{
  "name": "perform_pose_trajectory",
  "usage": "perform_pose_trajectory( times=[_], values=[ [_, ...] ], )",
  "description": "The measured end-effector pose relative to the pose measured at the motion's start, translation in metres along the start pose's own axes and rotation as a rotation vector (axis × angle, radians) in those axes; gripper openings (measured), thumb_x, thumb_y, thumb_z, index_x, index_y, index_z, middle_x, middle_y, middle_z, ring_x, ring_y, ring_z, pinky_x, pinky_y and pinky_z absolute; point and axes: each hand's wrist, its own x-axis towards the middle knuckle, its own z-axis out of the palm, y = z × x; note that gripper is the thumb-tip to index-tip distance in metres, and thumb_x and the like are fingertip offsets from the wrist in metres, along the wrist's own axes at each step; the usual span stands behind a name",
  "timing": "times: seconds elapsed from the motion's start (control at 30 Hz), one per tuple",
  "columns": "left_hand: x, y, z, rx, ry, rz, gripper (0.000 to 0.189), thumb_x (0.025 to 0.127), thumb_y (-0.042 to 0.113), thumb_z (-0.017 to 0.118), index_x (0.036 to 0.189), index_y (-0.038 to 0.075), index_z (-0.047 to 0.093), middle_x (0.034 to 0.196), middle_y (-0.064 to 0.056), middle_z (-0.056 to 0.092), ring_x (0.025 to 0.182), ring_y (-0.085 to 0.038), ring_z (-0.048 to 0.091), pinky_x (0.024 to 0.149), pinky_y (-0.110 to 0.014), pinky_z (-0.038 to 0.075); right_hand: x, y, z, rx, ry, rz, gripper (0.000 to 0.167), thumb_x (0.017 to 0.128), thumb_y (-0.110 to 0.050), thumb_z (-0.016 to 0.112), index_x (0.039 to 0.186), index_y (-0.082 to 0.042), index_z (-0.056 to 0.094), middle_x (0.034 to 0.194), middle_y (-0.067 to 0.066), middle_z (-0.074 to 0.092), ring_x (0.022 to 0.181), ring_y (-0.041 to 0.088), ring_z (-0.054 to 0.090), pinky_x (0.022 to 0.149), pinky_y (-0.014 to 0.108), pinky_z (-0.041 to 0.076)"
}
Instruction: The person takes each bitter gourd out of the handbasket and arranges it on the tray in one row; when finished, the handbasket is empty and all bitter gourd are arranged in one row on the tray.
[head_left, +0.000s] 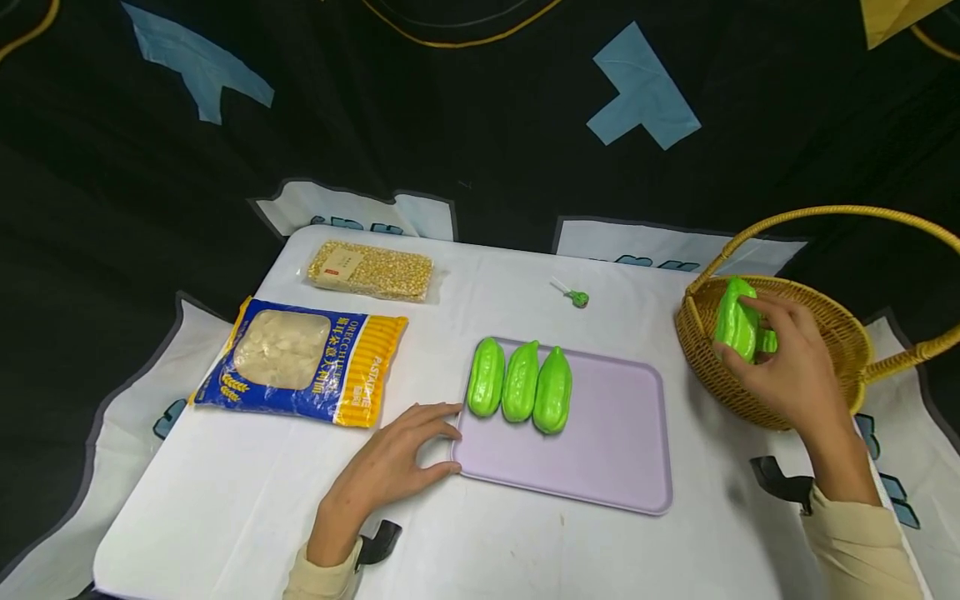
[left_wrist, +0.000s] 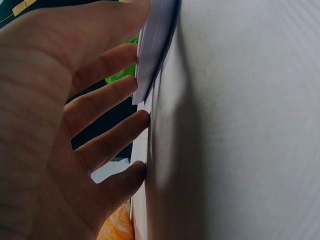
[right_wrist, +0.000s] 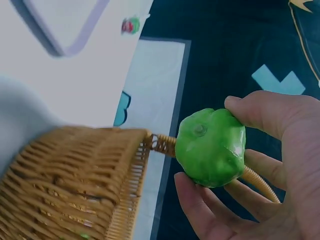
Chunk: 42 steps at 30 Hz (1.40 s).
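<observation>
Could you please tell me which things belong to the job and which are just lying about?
In use, it seems:
green gourd in the right hand
three matching gourds on the purple tray
wicker basket

Lying about:
pasta bag
yellow grain packet
lollipop

Beige sleeves [head_left: 862, 550], plain cloth, lightly creased — a black, curved wristpiece [head_left: 782, 482] beside each cuff [head_left: 822, 510]

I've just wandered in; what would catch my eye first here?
Probably the three glossy green vegetables, lined up side by side at the left end of a pale purple tray. Next, a matching green vegetable gripped in the person's right hand at the wicker basket. Then the bold blue-and-yellow pasta bag, lying left of the tray.
</observation>
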Motion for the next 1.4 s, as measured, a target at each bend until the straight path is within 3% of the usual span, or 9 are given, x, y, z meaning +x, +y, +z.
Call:
perform_pose_trajectory(
  times=[0.03, 0.13, 0.17, 0.27, 0.67, 0.83, 0.93, 1.2, 1.4],
  values=[
    [0.000, 0.000, 0.000, 0.001, 0.002, 0.001, 0.034, 0.086, 0.036, 0.092, 0.114, 0.023, 0.078, 0.154, 0.004, 0.061, 0.141, -0.017, 0.058, 0.121, -0.039, 0.048, -0.002, -0.001, 0.001, 0.002, 0.005, -0.007, 0.076, 0.089, -0.018, 0.087, 0.154, 0.001, 0.052, 0.156, 0.032, 0.041, 0.132, 0.057, 0.046, 0.093, 0.078, 0.050],
    [0.000, 0.000, 0.000, -0.002, 0.008, 0.003, 0.034, 0.086, 0.035, 0.092, 0.114, 0.022, 0.078, 0.154, 0.003, 0.062, 0.141, -0.017, 0.058, 0.121, -0.039, 0.048, -0.007, -0.005, 0.006, 0.012, 0.025, -0.040, 0.075, 0.087, -0.015, 0.088, 0.151, 0.002, 0.054, 0.153, 0.032, 0.044, 0.129, 0.056, 0.049, 0.086, 0.053, 0.057],
    [0.000, 0.000, 0.000, -0.003, 0.009, 0.003, 0.034, 0.086, 0.035, 0.093, 0.114, 0.022, 0.077, 0.154, 0.003, 0.062, 0.141, -0.017, 0.058, 0.121, -0.039, 0.048, -0.009, -0.005, 0.007, 0.017, 0.028, -0.052, 0.074, 0.087, -0.015, 0.089, 0.151, 0.002, 0.055, 0.152, 0.032, 0.045, 0.129, 0.055, 0.049, 0.083, 0.040, 0.057],
    [0.000, 0.000, 0.000, -0.005, 0.009, 0.001, 0.034, 0.086, 0.035, 0.093, 0.114, 0.022, 0.077, 0.154, 0.003, 0.061, 0.141, -0.017, 0.058, 0.121, -0.039, 0.048, -0.015, -0.009, 0.013, 0.023, 0.028, -0.076, 0.075, 0.085, -0.015, 0.090, 0.150, 0.001, 0.056, 0.151, 0.031, 0.047, 0.129, 0.053, 0.050, 0.078, 0.026, 0.046],
    [0.000, 0.000, 0.000, -0.011, -0.006, -0.007, 0.034, 0.087, 0.035, 0.092, 0.115, 0.022, 0.078, 0.154, 0.002, 0.062, 0.142, -0.018, 0.057, 0.122, -0.039, 0.047, -0.040, -0.027, 0.044, 0.087, 0.012, -0.132, 0.074, 0.081, -0.008, 0.093, 0.147, 0.000, 0.058, 0.149, 0.028, 0.049, 0.134, 0.050, 0.049, 0.092, 0.064, 0.049],
    [0.000, 0.000, 0.000, -0.012, -0.005, -0.004, 0.034, 0.087, 0.035, 0.092, 0.115, 0.022, 0.078, 0.154, 0.002, 0.062, 0.141, -0.017, 0.058, 0.121, -0.038, 0.048, -0.048, -0.031, 0.053, 0.105, -0.019, -0.136, 0.074, 0.082, -0.010, 0.093, 0.148, -0.001, 0.058, 0.150, 0.026, 0.048, 0.127, 0.047, 0.056, 0.085, 0.052, 0.063],
    [0.000, 0.000, -0.001, -0.011, -0.003, -0.003, 0.034, 0.087, 0.035, 0.092, 0.115, 0.021, 0.078, 0.154, 0.001, 0.062, 0.141, -0.018, 0.058, 0.121, -0.039, 0.049, -0.052, -0.035, 0.060, 0.138, -0.037, -0.140, 0.074, 0.083, -0.008, 0.093, 0.148, 0.000, 0.058, 0.151, 0.026, 0.048, 0.125, 0.046, 0.059, 0.079, 0.053, 0.067],
    [0.000, -0.001, -0.001, 0.001, 0.000, -0.002, 0.034, 0.087, 0.035, 0.092, 0.115, 0.022, 0.079, 0.154, 0.003, 0.062, 0.140, -0.018, 0.059, 0.120, -0.038, 0.049, -0.059, -0.045, 0.083, 0.152, -0.099, -0.147, 0.072, 0.084, -0.011, 0.092, 0.147, 0.000, 0.058, 0.150, 0.027, 0.048, 0.127, 0.047, 0.058, 0.081, 0.058, 0.066],
    [0.001, -0.001, 0.000, 0.007, -0.002, 0.001, 0.034, 0.087, 0.036, 0.092, 0.115, 0.022, 0.079, 0.153, 0.005, 0.062, 0.140, -0.017, 0.059, 0.120, -0.037, 0.049, -0.064, -0.053, 0.093, 0.147, -0.123, -0.136, 0.072, 0.086, -0.014, 0.091, 0.148, -0.002, 0.057, 0.151, 0.025, 0.049, 0.128, 0.046, 0.058, 0.094, 0.061, 0.055]
  ],
)
